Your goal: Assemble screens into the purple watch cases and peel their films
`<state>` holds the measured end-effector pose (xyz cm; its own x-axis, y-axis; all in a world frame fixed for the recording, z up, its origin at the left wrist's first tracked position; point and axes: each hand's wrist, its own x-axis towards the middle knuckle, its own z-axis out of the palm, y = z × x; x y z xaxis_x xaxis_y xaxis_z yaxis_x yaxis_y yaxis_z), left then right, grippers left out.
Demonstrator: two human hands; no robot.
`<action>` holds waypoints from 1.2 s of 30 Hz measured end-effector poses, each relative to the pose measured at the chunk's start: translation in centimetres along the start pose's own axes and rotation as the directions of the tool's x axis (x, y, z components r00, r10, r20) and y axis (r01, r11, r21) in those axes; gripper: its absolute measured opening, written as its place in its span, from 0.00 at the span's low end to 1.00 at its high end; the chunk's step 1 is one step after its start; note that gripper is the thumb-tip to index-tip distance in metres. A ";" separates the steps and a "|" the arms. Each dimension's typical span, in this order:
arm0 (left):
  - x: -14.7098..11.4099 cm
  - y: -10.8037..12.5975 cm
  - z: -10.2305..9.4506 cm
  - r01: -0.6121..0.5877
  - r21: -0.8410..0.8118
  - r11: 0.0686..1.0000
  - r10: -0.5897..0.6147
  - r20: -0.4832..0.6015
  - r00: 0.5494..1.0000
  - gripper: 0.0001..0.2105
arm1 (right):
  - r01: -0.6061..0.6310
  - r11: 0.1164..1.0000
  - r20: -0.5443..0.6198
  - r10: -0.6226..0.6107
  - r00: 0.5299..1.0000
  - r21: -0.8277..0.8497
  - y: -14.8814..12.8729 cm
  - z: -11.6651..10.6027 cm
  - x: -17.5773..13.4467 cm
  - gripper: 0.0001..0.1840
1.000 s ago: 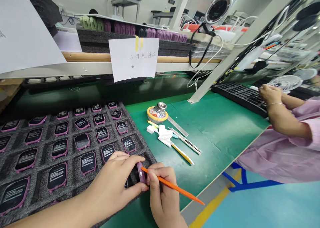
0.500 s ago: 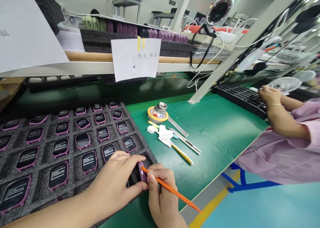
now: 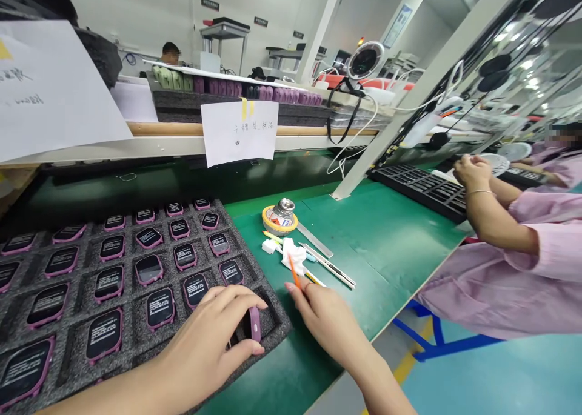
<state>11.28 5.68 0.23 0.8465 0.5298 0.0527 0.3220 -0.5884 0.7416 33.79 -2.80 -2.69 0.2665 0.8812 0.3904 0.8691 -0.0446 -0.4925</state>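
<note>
My left hand [image 3: 222, 327] grips a purple smartwatch case [image 3: 255, 324] on its edge, thumb below and fingers above, over the near right pocket of a dark foam tray [image 3: 278, 318]. My right hand [image 3: 318, 309] is closed on an orange stick [image 3: 294, 271], whose far end points at a crumpled white wipe [image 3: 293, 254] on the green bench. Several purple watches with lit text screens, such as one smartwatch [image 3: 160, 309], lie in the tray's pockets. My left palm hides part of the nearest row.
Beyond the wipe stand a metal-topped dispenser [image 3: 285, 208], a yellow tape roll [image 3: 278, 226], a steel ruler [image 3: 315, 239] and tweezers [image 3: 331, 266]. A shelf edge with a paper note [image 3: 240, 133] runs above. At the right, a co-worker's hands [image 3: 473, 174] are over a black slotted tray [image 3: 421, 191].
My right hand has moved the orange stick away from the watch's side and forward to the white wipe. My left hand still holds the watch. The head view has tilted up slightly.
</note>
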 end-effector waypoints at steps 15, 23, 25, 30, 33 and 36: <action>0.5 -0.5 -0.9 -0.006 -0.041 0.999 0.008 0.032 0.999 0.18 | 0.155 0.956 0.111 -0.131 0.985 -0.248 0.7 2.2 9.9 0.03; 0.5 -0.7 -0.9 -0.009 -0.019 1.000 0.010 0.031 0.999 0.18 | -0.006 0.958 -0.028 -0.002 1.000 -0.287 2.2 -2.2 15.4 0.05; 0.5 -0.8 -0.8 -0.013 -0.009 1.000 0.013 0.028 1.000 0.18 | -0.020 0.957 -0.009 0.018 1.000 -0.290 2.3 -2.5 16.4 0.03; 0.5 -0.8 -0.8 -0.014 0.001 1.000 0.014 0.027 1.000 0.18 | -0.033 0.976 -0.012 0.032 0.999 -0.214 1.4 -2.6 16.5 0.19; 0.4 -0.7 -0.8 -0.021 0.000 1.000 0.021 0.033 0.999 0.17 | -0.039 0.995 -0.049 0.035 0.998 -0.088 -0.2 -2.5 13.9 0.17; 0.4 -0.9 -0.8 -0.026 0.010 1.000 0.025 0.053 0.998 0.19 | -0.007 0.996 -0.028 0.009 1.000 0.085 -2.4 -2.1 9.2 0.09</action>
<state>10.96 6.90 0.16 0.8758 0.4814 0.0357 0.3043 -0.6079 0.7334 35.02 4.43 3.72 0.2863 0.8671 0.4076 0.8285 -0.0103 -0.5599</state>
